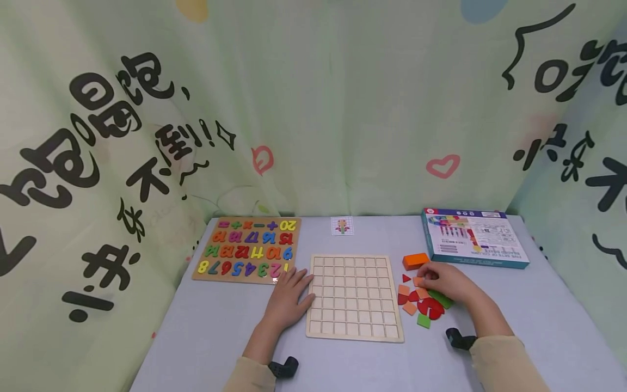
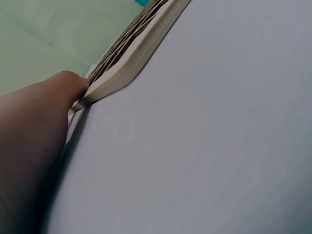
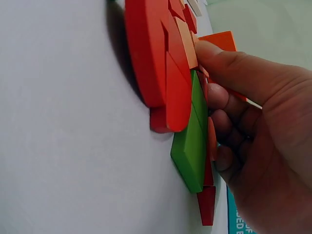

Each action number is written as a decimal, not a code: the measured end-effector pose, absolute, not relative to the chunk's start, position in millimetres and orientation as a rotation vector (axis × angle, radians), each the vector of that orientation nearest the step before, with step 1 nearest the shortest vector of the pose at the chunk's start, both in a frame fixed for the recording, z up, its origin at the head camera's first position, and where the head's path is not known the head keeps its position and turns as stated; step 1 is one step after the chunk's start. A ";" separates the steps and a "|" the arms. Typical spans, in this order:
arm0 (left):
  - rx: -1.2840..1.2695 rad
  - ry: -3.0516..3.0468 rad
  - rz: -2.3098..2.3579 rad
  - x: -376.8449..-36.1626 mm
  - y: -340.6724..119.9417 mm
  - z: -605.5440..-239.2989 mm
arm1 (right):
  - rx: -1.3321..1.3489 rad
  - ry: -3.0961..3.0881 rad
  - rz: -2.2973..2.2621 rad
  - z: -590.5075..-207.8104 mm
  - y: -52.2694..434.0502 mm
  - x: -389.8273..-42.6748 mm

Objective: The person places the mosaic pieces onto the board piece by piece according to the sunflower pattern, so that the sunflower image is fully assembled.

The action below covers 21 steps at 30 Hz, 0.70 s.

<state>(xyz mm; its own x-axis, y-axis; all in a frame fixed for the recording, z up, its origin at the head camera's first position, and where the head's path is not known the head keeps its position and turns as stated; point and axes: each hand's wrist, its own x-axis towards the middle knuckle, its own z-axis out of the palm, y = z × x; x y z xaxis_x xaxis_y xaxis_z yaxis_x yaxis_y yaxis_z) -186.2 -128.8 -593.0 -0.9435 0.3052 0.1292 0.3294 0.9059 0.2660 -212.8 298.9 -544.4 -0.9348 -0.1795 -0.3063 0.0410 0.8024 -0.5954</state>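
On the pale grey surface [image 1: 220, 337], between a number puzzle and a printed box, lies a wooden grid board [image 1: 354, 297] with all its square cells bare. The left hand [image 1: 290, 298] rests flat beside the board's left edge, fingers straight and relaxed, fingertips touching or just at the rim; the left wrist view shows the thumb against the board's side and nothing gripped. The right hand [image 1: 443, 280] is over a loose heap of coloured wooden pieces [image 1: 425, 305] just right of the board, its fingers curled onto them; the right wrist view shows the thumb [image 3: 234, 68] and fingers pinching a small pale orange tile [image 3: 187, 41] at the top of the heap, among red rounded pieces [image 3: 146, 53] and a green square [image 3: 192, 141]. An orange block [image 1: 415, 261] sits just behind the heap, a small pattern card [image 1: 342, 225] lies at the back of the surface, and the number puzzle [image 1: 247, 249] and the box [image 1: 474, 237] stand well apart from the hands. The pieces overlap and lean on one another, so lifting the pinched tile could drag or tip its neighbours and scatter them. The grip looks shallow, at the tile's edge, so the tile might slip. With only a flat hand steadying it, the board could slide if a piece is pressed in off-centre.
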 end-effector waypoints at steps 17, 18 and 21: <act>-0.485 -2.993 -0.424 -186.4 -128.7 -595.6 | -0.105 2.635 -0.884 -543.9 300.6 -213.4; -0.487 -2.991 -0.420 -186.5 -128.7 -595.8 | -0.115 2.637 -0.884 -544.0 300.7 -213.2; -0.499 -2.977 -0.407 -187.1 -128.5 -596.1 | -0.126 2.648 -0.885 -544.0 301.4 -213.0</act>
